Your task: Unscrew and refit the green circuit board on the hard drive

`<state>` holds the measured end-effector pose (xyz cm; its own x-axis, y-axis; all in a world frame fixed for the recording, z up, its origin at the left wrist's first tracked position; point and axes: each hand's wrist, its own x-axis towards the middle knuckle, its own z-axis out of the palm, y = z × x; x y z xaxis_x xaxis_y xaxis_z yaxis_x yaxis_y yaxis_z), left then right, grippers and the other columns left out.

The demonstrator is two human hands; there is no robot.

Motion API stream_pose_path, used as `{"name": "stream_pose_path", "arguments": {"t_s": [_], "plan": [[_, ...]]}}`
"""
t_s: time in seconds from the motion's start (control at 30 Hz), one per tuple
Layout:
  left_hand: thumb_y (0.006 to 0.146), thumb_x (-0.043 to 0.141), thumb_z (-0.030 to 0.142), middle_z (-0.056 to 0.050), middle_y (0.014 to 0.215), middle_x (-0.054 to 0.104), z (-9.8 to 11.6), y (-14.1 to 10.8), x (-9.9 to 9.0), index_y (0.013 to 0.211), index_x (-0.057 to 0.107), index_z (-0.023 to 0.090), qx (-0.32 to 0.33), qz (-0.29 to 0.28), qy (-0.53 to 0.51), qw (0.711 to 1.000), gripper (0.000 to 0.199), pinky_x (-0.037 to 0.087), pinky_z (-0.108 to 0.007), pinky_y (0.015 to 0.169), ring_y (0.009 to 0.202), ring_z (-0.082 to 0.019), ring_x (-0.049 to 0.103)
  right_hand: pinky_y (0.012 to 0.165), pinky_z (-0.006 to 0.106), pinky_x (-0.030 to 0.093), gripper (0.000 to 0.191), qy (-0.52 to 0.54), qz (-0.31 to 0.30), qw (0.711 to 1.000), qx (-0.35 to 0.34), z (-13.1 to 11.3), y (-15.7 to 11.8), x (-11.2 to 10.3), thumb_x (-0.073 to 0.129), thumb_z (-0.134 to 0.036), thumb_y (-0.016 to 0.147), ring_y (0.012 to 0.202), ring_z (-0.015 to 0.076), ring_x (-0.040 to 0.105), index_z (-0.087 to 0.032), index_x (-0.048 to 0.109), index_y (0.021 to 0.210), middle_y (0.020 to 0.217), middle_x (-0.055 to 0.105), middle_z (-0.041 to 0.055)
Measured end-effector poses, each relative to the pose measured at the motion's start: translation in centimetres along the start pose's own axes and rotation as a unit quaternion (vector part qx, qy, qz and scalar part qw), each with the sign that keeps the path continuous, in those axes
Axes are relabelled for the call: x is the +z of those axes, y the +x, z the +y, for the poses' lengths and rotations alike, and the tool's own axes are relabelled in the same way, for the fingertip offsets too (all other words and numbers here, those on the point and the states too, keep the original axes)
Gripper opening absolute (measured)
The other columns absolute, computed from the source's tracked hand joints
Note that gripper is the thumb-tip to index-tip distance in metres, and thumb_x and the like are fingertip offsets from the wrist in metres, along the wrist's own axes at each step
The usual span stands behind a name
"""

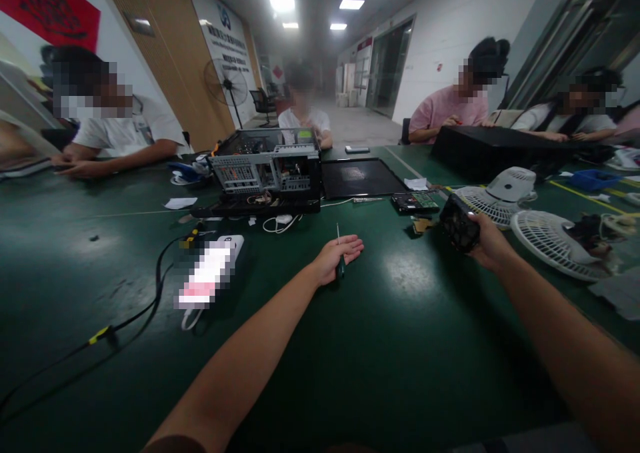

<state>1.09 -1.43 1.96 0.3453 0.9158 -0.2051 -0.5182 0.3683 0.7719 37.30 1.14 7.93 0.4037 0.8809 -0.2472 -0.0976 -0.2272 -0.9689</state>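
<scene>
Palm up over the green table [380,333], my left hand [336,258] has a thin screwdriver [341,266] lying across it, its shaft pointing away and its dark handle toward me. The fingers are stretched, with the tool resting under or by the thumb. On the right, my right hand [487,241] grips a black fan-like part [457,223] by its right side, near the white fans. A small brown piece [423,225] and a hard drive [415,202] lie just left of that part.
An open computer case [270,170] stands at the back, beside a black panel [363,176]. A phone [213,273] and black cable [159,283] lie left. White fans [550,240] and a large black case [500,150] are right. Several people sit around the table.
</scene>
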Motion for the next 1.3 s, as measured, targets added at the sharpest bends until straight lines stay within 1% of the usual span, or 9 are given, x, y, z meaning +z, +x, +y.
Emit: {"name": "stream_pose_path", "arguments": {"t_s": [0.2, 0.4, 0.57, 0.73, 0.77, 0.8, 1.0, 1.17, 1.3], "plan": [[0.074, 0.06, -0.006, -0.023, 0.146, 0.055, -0.5, 0.1, 0.2, 0.129, 0.062, 0.008, 0.01, 0.007, -0.01, 1.0, 0.057, 0.041, -0.037, 0.118, 0.134, -0.028, 0.057, 0.067, 0.031, 0.056, 0.033, 0.146, -0.016, 0.988, -0.053, 1.9, -3.4, 1.8, 0.045, -0.037, 0.094, 0.091, 0.0204, 0.069, -0.022, 0.067, 0.113, 0.118, 0.072, 0.0081], [0.08, 0.057, -0.006, -0.023, 0.136, 0.063, -0.4, -0.1, 0.9, 0.12, 0.063, 0.007, 0.012, 0.022, 0.028, 0.999, 0.043, 0.046, -0.036, 0.114, 0.121, -0.024, 0.067, 0.089, 0.053, 0.058, 0.048, 0.176, -0.262, 0.943, 0.107, 2.9, -8.8, 5.3, 0.045, -0.052, 0.096, 0.102, 0.0302, 0.072, -0.023, 0.062, 0.13, 0.126, 0.071, 0.0133], [0.088, 0.053, 0.001, -0.023, 0.122, 0.069, -0.2, 0.1, 1.0, 0.117, 0.061, 0.007, 0.031, 0.054, 0.182, 0.981, 0.031, 0.057, -0.036, 0.097, 0.1, -0.021, 0.074, 0.09, 0.045, 0.06, 0.031, 0.108, -0.275, 0.947, 0.129, 4.1, -10.2, 6.7, 0.053, -0.034, 0.097, 0.101, 0.0243, 0.073, -0.018, 0.063, 0.121, 0.113, 0.075, 0.0123], [0.089, 0.054, 0.007, -0.015, 0.123, 0.069, 2.5, 0.5, -1.6, 0.117, 0.067, 0.015, 0.095, 0.122, 0.519, 0.841, 0.032, 0.053, -0.04, 0.1, 0.113, -0.025, 0.067, 0.084, 0.041, 0.063, 0.019, 0.038, -0.261, 0.959, 0.099, 4.9, -9.4, 6.1, 0.06, -0.022, 0.092, 0.097, 0.0222, 0.073, -0.017, 0.063, 0.11, 0.107, 0.075, 0.0112], [0.09, 0.054, 0.01, -0.013, 0.126, 0.068, 3.1, 0.5, -2.4, 0.12, 0.067, 0.018, 0.124, 0.143, 0.638, 0.747, 0.034, 0.05, -0.04, 0.104, 0.119, -0.026, 0.063, 0.081, 0.039, 0.063, 0.018, 0.014, -0.259, 0.961, 0.098, 5.0, -9.3, 6.0, 0.061, -0.023, 0.092, 0.096, 0.0222, 0.072, -0.018, 0.063, 0.11, 0.106, 0.075, 0.0111], [0.089, 0.056, 0.01, -0.016, 0.132, 0.065, 3.7, 0.6, -3.1, 0.123, 0.067, 0.016, 0.132, 0.163, 0.67, 0.712, 0.037, 0.044, -0.046, 0.11, 0.127, -0.031, 0.057, 0.077, 0.037, 0.063, 0.019, -0.013, -0.26, 0.961, 0.099, 5.1, -9.4, 6.0, 0.062, -0.026, 0.093, 0.094, 0.0219, 0.072, -0.018, 0.063, 0.11, 0.105, 0.074, 0.0109], [0.091, 0.052, 0.014, -0.022, 0.153, 0.047, 4.8, 1.3, -6.1, 0.144, 0.051, 0.009, 0.133, 0.206, 0.727, 0.641, 0.053, 0.031, -0.051, 0.118, 0.143, -0.036, 0.04, 0.049, 0.027, 0.05, 0.055, -0.266, -0.203, 0.942, 0.0, 5.3, -10.7, 7.4, 0.05, -0.063, 0.095, 0.067, 0.0192, 0.065, -0.017, 0.063, 0.124, 0.097, 0.073, 0.0118], [0.092, 0.048, 0.016, -0.023, 0.161, 0.035, 5.1, 3.1, -6.9, 0.156, 0.03, 0.006, 0.115, 0.238, 0.778, 0.57, 0.067, 0.026, -0.044, 0.122, 0.15, -0.031, 0.032, 0.078, 0.035, 0.055, 0.063, -0.436, -0.189, 0.868, -0.144, 4.7, -11.7, 8.2, 0.041, -0.064, 0.098, 0.097, 0.0272, 0.071, -0.022, 0.055, 0.142, 0.122, 0.071, 0.0123], [0.093, 0.047, 0.018, -0.025, 0.146, 0.052, 5.6, 4.0, -7.1, 0.147, 0.044, 0.006, 0.085, 0.228, 0.786, 0.568, 0.055, 0.041, -0.043, 0.113, 0.139, -0.034, 0.049, 0.089, 0.037, 0.05, 0.065, -0.499, -0.216, 0.819, -0.184, 4.5, -12.1, 8.5, 0.033, -0.063, 0.1, 0.11, 0.0301, 0.068, -0.02, 0.052, 0.145, 0.123, 0.072, 0.0131]]}}
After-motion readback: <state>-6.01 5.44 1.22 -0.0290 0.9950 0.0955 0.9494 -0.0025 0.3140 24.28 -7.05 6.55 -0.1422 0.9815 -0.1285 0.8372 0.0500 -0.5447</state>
